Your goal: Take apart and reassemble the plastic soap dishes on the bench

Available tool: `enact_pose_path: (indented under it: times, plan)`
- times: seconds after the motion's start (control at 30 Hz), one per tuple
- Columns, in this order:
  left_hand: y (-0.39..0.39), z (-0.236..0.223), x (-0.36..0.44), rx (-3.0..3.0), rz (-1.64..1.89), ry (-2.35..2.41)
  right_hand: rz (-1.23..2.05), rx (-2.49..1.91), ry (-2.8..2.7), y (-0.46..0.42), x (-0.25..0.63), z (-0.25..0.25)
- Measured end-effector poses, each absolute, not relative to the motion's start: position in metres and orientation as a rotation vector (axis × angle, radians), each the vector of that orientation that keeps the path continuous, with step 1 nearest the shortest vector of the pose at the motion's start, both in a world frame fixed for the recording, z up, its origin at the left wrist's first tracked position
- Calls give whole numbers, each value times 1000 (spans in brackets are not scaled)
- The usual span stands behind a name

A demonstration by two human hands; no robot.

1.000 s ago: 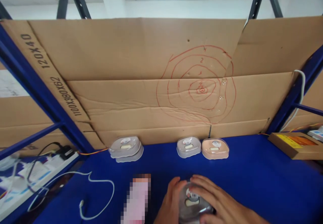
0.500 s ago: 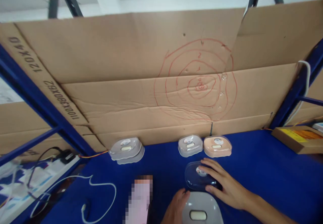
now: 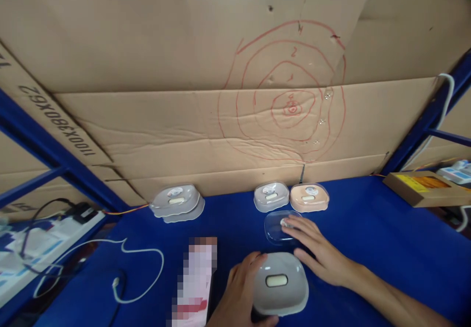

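A grey rounded plastic box (image 3: 281, 295) with a cream oblong piece in its top lies on the blue table in front of me. My left hand (image 3: 239, 287) wraps round its left side, fingers at the top left corner and thumb near the bottom edge. Just beyond the box lies a clear plastic cover (image 3: 274, 231) with a round white sticker. The fingers of my right hand (image 3: 320, 251) rest stretched out over the cover's right part and hide it. My right thumb is spread away from them, close to the box's upper right corner.
Against the cardboard wall (image 3: 165, 130) stand a grey covered box (image 3: 271, 198), a peach one (image 3: 310, 199) and a grey stack (image 3: 178, 202). A blurred-out phone-like object (image 3: 193, 287), a white cable (image 3: 162, 268) and a power strip (image 3: 55, 258) lie left. A cardboard box (image 3: 423, 189) sits right.
My view has tilted downward, so more of the grey box shows. My right thumb has come away from the clear cover. My left hand stays at the grey box's left side.
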State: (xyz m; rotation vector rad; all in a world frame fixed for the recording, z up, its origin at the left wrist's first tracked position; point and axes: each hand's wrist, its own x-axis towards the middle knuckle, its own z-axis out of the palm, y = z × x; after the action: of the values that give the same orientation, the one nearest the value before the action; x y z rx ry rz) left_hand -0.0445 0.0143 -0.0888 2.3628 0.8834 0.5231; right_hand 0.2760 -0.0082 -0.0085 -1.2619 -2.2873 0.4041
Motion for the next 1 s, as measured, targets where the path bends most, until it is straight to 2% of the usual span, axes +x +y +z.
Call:
enact_pose_path:
  times: [0.1, 0.27, 0.47, 0.67, 0.87, 1.0]
  plan:
    - [10, -74, -45, 2409, 539, 848, 555, -1074, -2511, -27, 263, 5]
    - [-4, -55, -44, 2394, 515, 830, 595, -1052, -2622, -41, 253, 19]
    - [-17, -35, -40, 2302, 440, 891, 544, -1006, -2585, -33, 268, 33]
    - [-30, -23, -40, 2470, 454, 945, 423, -1130, -2501, -28, 277, 38]
    - [-31, 1, -34, 2718, 246, 634, 443, -1221, -2500, -29, 267, 24]
    - [-24, 13, -33, 2899, 291, 473, 398, -1204, -2503, -29, 264, 20]
